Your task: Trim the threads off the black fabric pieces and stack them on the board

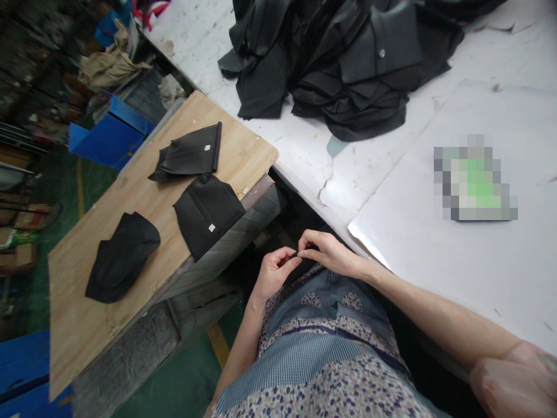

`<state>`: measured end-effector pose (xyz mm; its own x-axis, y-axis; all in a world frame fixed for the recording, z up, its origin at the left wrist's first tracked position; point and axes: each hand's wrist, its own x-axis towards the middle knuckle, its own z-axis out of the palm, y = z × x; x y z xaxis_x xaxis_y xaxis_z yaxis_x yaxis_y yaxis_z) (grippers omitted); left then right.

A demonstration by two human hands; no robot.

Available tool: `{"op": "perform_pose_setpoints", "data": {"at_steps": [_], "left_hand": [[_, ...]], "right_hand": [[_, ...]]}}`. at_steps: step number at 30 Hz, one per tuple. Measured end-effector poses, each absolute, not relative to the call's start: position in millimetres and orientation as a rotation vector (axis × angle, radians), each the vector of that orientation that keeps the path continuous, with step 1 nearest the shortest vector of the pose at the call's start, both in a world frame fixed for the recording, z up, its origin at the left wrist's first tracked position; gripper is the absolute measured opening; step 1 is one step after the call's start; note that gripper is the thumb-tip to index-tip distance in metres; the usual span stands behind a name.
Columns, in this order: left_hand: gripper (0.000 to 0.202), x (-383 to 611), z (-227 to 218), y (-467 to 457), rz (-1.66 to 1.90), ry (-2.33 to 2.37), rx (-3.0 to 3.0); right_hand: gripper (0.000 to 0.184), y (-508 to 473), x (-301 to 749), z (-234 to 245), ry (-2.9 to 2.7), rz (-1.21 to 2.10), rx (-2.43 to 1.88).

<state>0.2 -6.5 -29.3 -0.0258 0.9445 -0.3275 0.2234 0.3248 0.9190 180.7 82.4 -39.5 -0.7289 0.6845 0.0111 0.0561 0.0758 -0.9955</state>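
Pinched at the fingertips of the left hand (276,274) and right hand (333,254), a piece of black fabric (306,267) is held over a worker's lap, just off the edge of a white table. The two hands nearly meet, thumbs against fingers, with only a sliver of the cloth showing between them; its full shape is hidden. Below lies the worker's apron (322,348), panelled in blue check and a small floral print.

To the left, three black pieces rest well apart from the hands on a wooden board (69,302): a far piece (187,154) and a middle piece (202,203), each bearing a small white tag, and a rumpled near piece (124,258) without a visible tag. The middle piece overhangs the board's edge.

Ahead, a heap of black garments (322,64) spreads across the white table (435,278), one flap showing a shiny round button (382,53). A pixelated object (478,183), partly green, sits on the table's right side. Beyond the board stand a blue bin (108,139) and a crumpled tan cloth (104,65).
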Motion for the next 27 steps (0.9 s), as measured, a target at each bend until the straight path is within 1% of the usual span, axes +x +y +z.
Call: {"op": "perform_pose_setpoints", "data": {"at_steps": [5,12,21,27], "left_hand": [[0.025,-4.2,-28.3,-8.9,0.844,1.529,1.117],[0.020,-3.5,-19.3,-4.2,0.964,1.464,1.260],[0.023,-0.5,-25.8,-7.1,0.890,1.530,1.022],[0.020,3.7,-23.9,-3.9,0.886,1.572,1.104]], "right_hand": [[0.009,84.4,181.2,-39.0,-1.849,1.763,-0.641],[0.010,84.5,181.6,-39.2,-1.905,1.689,-0.669],[0.011,80.8,180.0,-40.2,-1.910,1.616,-0.719],[0.012,79.4,179.4,-38.3,-1.933,1.612,-0.715]]}}
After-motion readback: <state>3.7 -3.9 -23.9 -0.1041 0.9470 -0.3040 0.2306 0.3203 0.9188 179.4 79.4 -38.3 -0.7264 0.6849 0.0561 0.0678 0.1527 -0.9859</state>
